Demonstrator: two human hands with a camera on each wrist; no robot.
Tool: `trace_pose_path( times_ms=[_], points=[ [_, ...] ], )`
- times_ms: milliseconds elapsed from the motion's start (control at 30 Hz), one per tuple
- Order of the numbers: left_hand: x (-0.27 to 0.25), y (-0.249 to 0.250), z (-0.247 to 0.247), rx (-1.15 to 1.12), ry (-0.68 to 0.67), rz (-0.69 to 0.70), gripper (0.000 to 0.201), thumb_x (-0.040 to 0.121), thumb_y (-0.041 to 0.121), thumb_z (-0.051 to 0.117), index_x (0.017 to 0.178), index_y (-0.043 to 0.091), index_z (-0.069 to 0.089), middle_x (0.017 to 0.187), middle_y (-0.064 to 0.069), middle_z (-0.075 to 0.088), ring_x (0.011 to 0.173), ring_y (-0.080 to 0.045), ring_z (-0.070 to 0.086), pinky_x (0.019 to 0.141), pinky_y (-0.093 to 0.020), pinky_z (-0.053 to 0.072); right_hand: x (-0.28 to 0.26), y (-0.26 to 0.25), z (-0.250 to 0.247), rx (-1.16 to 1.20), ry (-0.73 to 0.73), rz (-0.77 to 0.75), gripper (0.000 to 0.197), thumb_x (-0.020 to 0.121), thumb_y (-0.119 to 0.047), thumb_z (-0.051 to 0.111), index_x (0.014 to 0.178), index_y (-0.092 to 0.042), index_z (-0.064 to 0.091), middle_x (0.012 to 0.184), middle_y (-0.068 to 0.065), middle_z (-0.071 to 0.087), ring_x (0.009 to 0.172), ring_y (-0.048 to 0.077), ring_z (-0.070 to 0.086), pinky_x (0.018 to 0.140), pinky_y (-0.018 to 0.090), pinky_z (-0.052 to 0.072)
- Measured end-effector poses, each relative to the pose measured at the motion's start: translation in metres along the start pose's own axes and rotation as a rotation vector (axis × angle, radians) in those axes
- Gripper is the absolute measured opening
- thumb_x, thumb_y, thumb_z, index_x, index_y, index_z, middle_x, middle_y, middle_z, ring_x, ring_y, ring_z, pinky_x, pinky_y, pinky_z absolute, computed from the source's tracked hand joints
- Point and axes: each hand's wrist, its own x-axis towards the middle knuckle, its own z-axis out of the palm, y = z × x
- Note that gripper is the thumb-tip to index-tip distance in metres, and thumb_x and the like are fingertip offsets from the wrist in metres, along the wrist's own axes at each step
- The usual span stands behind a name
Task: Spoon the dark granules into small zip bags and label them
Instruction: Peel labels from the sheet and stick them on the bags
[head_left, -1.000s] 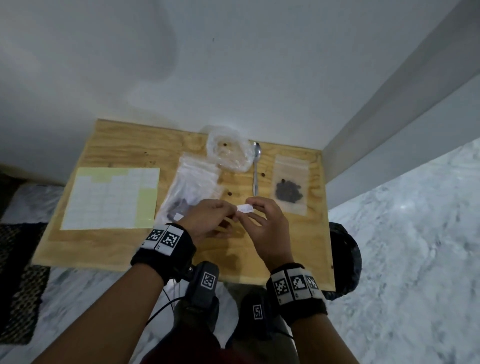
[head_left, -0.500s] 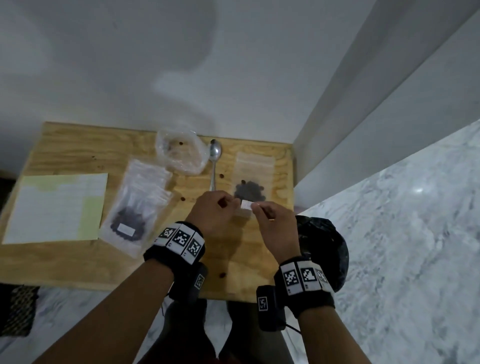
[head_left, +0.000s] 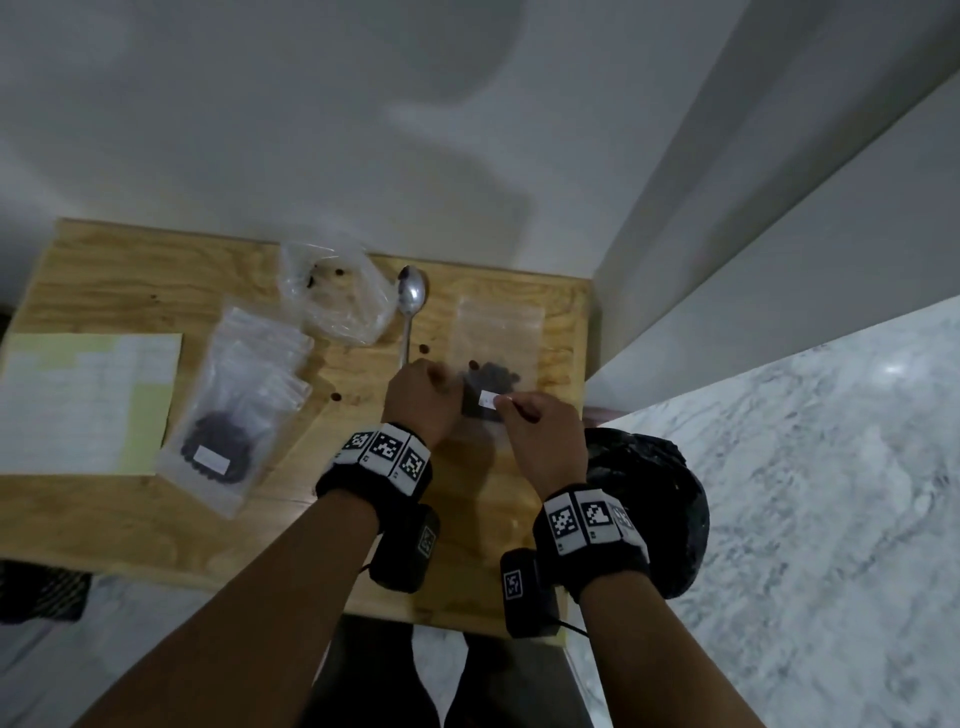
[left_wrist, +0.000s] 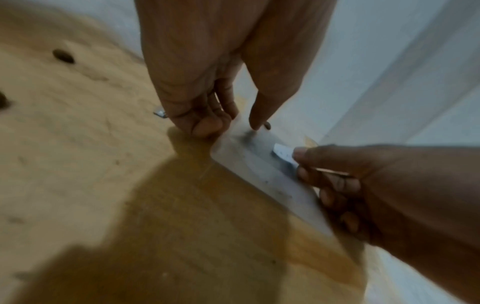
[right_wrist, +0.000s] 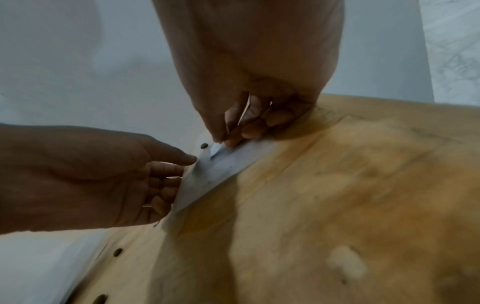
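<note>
The right hand (head_left: 540, 441), pinching the white label (head_left: 488, 399), has carried it rightward, onto the filled zip bag (head_left: 498, 332) at the table's (head_left: 156, 270) far right. The left hand (head_left: 421, 400) now grips the bag's left edge, so sticking looks imminent.

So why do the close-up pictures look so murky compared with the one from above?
Head view: dim but fairly sharp, with one glare spot on the marble floor. Left wrist view: soft and smeared, a dark shadow across the wooden table. Right wrist view: equally blurred, the white label just a pale sliver against the zip bag.
</note>
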Motion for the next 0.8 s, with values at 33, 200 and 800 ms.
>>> trace_pose_path(
  times_ms=[33, 200, 800],
  points=[
    [0.001, 0.0, 0.0, -0.018, -0.003, -0.002, 0.021, 0.095, 0.025, 0.054, 0.103, 0.006, 0.06, 0.11, -0.012, 0.065, 0.106, -0.029, 0.059, 0.081, -0.028, 0.04, 0.0, 0.0, 0.0, 0.007, 0.004, 0.0, 0.026, 0.086, -0.047, 0.062, 0.095, -0.026, 0.074, 0.088, -0.011, 0.072, 0.084, 0.009, 0.065, 0.08, 0.032, 0.054],
    [0.003, -0.007, -0.003, -0.15, -0.036, 0.031, 0.017, 0.095, 0.025, 0.056, 0.103, 0.01, 0.059, 0.104, -0.006, 0.064, 0.099, -0.023, 0.059, 0.082, -0.027, 0.042, -0.004, -0.005, 0.0, 0.089, 0.016, 0.033, 0.02, 0.082, -0.044, 0.069, 0.089, -0.027, 0.075, 0.085, -0.013, 0.072, 0.083, 0.004, 0.066, 0.082, 0.033, 0.055],
    [-0.029, -0.018, -0.033, -0.668, -0.234, 0.069, 0.039, 0.083, 0.011, 0.073, 0.116, 0.012, 0.052, 0.095, -0.007, 0.073, 0.08, -0.017, 0.071, 0.074, -0.035, 0.058, -0.036, -0.039, -0.004, 0.034, 0.091, 0.022, 0.027, 0.071, -0.058, 0.074, 0.08, -0.033, 0.077, 0.073, -0.02, 0.072, 0.072, -0.005, 0.065, 0.071, 0.027, 0.056]
  ],
)
